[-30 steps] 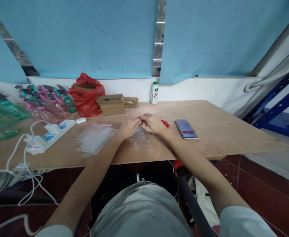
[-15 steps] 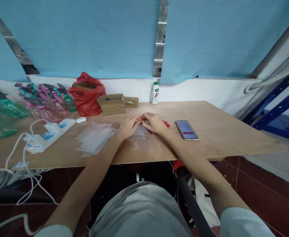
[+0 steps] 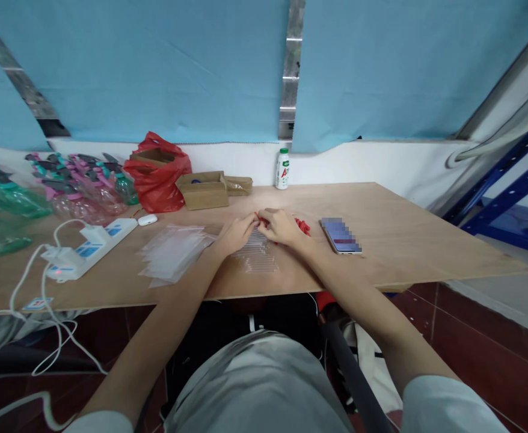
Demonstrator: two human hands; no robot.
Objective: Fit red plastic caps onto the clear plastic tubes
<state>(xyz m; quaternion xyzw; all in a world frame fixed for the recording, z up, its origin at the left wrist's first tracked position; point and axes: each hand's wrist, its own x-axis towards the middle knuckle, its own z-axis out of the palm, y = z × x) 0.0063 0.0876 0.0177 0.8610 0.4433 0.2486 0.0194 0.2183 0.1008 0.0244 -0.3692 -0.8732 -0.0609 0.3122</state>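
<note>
Close together over the middle of the table, my left hand [image 3: 238, 232] and my right hand [image 3: 280, 226] have their fingers closed around a small red piece [image 3: 258, 219]. Its exact kind is too small to make out, and my fingers cover most of it. Beneath and in front of the hands lies a row of thin clear sticks [image 3: 260, 255], side by side. More red pieces [image 3: 302, 226] are heaped just right of my right hand. Left of my left hand, a fanned stack of clear plastic bags [image 3: 172, 252] rests on the table.
A phone [image 3: 341, 235] lies to the right. Behind stand a white bottle [image 3: 282, 169], a cardboard box [image 3: 203, 191] and a red plastic bag [image 3: 158, 180]. At left are a power strip [image 3: 93, 248] with cables, a white earbud case [image 3: 147, 220] and several spray bottles [image 3: 97, 192].
Both hands stay nearly in place, with small finger movements around the red piece. Less red shows between the fingers now. The view has shifted very slightly.
</note>
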